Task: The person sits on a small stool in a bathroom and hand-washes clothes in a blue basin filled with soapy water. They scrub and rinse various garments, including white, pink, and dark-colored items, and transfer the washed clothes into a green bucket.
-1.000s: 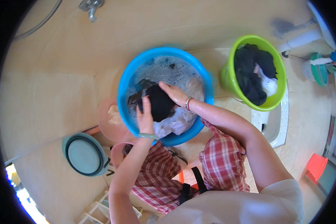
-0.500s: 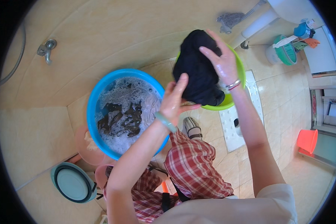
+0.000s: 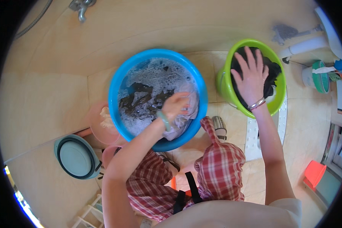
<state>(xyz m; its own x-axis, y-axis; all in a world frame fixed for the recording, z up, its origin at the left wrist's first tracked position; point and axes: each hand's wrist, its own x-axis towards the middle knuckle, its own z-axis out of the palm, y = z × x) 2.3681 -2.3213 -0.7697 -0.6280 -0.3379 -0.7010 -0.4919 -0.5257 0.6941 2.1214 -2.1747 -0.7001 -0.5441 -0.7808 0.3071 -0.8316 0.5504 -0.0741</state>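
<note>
My right hand (image 3: 250,78) is spread flat over a bundled black garment (image 3: 273,71) inside a lime-green bucket (image 3: 226,83); its fingers look to be touching the cloth. My left hand (image 3: 174,106), with a pale green bangle at the wrist, hangs over the right side of a large blue basin (image 3: 115,81). Its fingers are loosely bent and apart, with nothing in them. Under and beside it lies a pale greyish-lavender cloth (image 3: 192,102), partly in sudsy water. A dark garment (image 3: 131,99) soaks among the foam further left.
A pink basin (image 3: 98,131) with a whitish cloth and a grey-green collapsible basin (image 3: 75,157) are at the left. A white squat toilet (image 3: 253,142) lies beyond my right leg. An orange-red bin (image 3: 314,174) stands far right; a tap (image 3: 81,9) juts from the wall.
The black garment, earlier held between both hands, is down in the green bucket. My left hand has let go and moved left over the blue basin. The view has shifted.
</note>
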